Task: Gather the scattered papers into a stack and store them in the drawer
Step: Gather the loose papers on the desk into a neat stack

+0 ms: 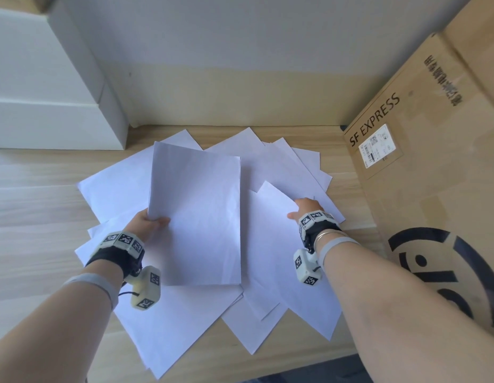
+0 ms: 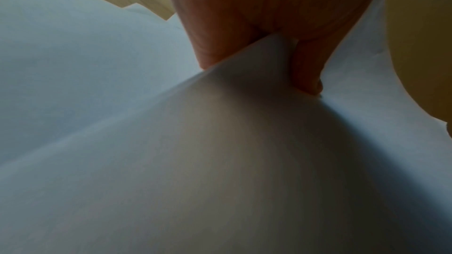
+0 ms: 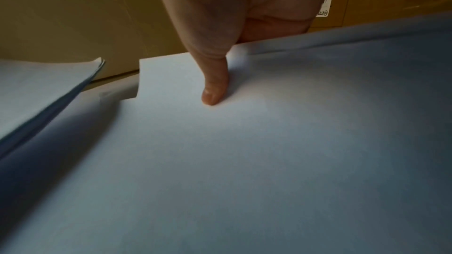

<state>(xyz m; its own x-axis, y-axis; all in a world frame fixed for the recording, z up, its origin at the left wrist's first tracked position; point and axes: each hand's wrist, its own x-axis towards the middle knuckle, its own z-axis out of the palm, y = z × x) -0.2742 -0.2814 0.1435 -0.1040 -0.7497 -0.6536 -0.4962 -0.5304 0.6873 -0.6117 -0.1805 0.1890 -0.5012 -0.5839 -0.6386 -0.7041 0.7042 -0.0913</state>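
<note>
Several white paper sheets [image 1: 290, 167] lie fanned out on a light wooden table [image 1: 41, 189]. My left hand [image 1: 150, 223] pinches the near left corner of a small gathered stack [image 1: 196, 217], held lifted over the pile; in the left wrist view the thumb and fingers [image 2: 212, 45] clamp that stack's corner [image 2: 264, 61]. My right hand [image 1: 302, 208] grips the right edge of a loose sheet [image 1: 279, 244], thumb on top. The right wrist view shows the thumb [image 3: 215, 84] pressed on this sheet [image 3: 269, 152], the other fingers hidden beneath it.
A large SF Express cardboard box [image 1: 422, 150] stands on the right, close to my right hand. White drawer fronts [image 1: 47, 123] sit at the back left. A pale wall closes off the back. Bare tabletop shows on the left.
</note>
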